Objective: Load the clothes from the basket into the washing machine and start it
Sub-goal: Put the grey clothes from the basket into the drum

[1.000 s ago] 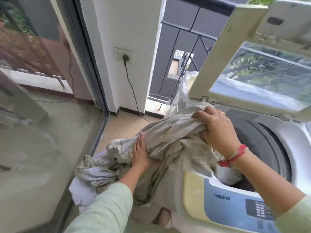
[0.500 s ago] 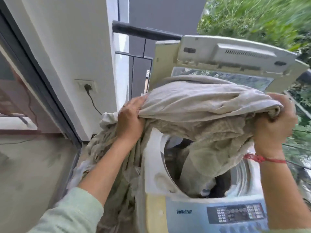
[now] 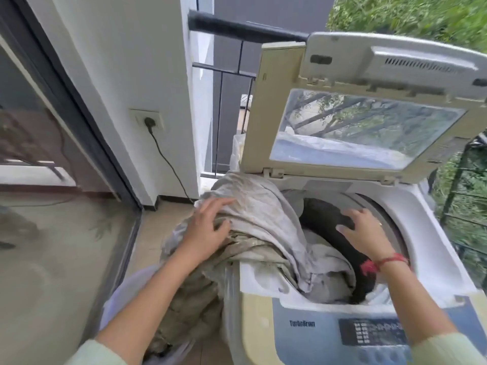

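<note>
— Where does the washing machine [image 3: 342, 259] stand?
— Its lid [image 3: 369, 106] is raised upright at the back edge. A big pale cloth [image 3: 263, 227] drapes over the left rim, partly in the drum, partly hanging outside.
— And each grip?
— The left hand [image 3: 208, 230] presses on the cloth at the left rim, fingers spread, not closed. The right hand [image 3: 366, 235] hovers open above the drum, holding nothing, just right of the cloth.
</note>
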{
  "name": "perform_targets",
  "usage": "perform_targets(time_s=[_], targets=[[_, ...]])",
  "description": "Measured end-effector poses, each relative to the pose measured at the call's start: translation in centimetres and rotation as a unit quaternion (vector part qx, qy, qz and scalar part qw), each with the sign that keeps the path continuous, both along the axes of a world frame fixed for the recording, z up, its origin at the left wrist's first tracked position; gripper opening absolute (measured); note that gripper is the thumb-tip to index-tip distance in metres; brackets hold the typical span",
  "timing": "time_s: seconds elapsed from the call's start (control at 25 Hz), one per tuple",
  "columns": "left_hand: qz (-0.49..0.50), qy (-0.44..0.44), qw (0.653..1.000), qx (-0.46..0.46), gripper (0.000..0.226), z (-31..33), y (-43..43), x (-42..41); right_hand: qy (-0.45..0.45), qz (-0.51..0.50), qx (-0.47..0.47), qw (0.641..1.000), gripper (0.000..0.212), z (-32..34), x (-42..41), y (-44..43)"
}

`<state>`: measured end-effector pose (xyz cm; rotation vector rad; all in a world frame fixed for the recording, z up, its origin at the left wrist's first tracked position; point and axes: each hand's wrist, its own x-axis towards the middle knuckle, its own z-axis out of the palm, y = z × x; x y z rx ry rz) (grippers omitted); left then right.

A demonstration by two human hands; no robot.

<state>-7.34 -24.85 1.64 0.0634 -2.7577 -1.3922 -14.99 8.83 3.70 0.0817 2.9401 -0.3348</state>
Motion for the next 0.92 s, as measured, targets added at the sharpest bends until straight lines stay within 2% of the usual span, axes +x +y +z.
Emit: perform_targets(time_s=[0.04,0.12,0.16,0.24,0.32,0.36,0.44,0.52,0.6,0.68,0.8,0.92], targets=[[0.038,-0.047,0.995,-0.077,0.067,-1.8,-2.8,0.7,0.027,0.032,-0.088,0.995,0.061,0.7,0.0,-3.2],[0.050,-0.223,0.953,-0.198,0.106,-5.2,-6.6,1.6,-0.055,0.132,-0.218,0.965,0.095,2.1,0.1,-10.0],[0.036,-0.271,0.933,-0.236,0.122,-6.8,-7.3,1.8,-0.114,0.172,-0.234,0.950,0.114,1.9,0.3,-12.9],[-0.004,-0.276,0.923,-0.269,0.142,-9.1,-7.5,1.5,-0.173,0.224,-0.171,0.944,0.136,0.6,0.8,-17.3],[-0.014,-0.260,0.931,-0.256,0.148,-10.7,-6.8,0.7,-0.141,0.222,-0.099,0.960,0.139,-0.8,0.7,-18.8],[-0.011,-0.256,0.937,-0.237,0.148,-11.4,-6.3,0.2,-0.112,0.214,-0.080,0.967,0.133,-1.2,0.7,-18.9],[-0.006,-0.250,0.956,-0.153,0.143,-13.2,-5.0,-0.8,-0.035,0.197,-0.079,0.976,0.101,-1.8,1.1,-18.8],[0.031,-0.214,0.976,-0.033,0.133,-14.2,-3.6,-1.3,0.054,0.179,-0.126,0.974,0.064,-2.1,2.2,-18.5],[0.066,-0.161,0.984,0.029,0.109,-14.6,-2.9,-1.2,0.082,0.168,-0.189,0.964,0.048,-1.7,3.5,-17.7],[0.087,-0.065,0.994,0.008,0.075,-13.4,-3.4,-1.2,0.081,0.153,-0.280,0.944,0.048,-0.3,4.1,-16.5],[0.112,0.119,0.979,-0.118,0.068,-8.2,-4.6,-1.5,0.098,0.130,-0.395,0.904,0.052,3.3,3.7,-14.0],[0.123,0.263,0.947,-0.138,0.052,0.8,-3.9,-2.8,0.142,0.102,-0.481,0.859,0.052,7.7,3.2,-11.4]])
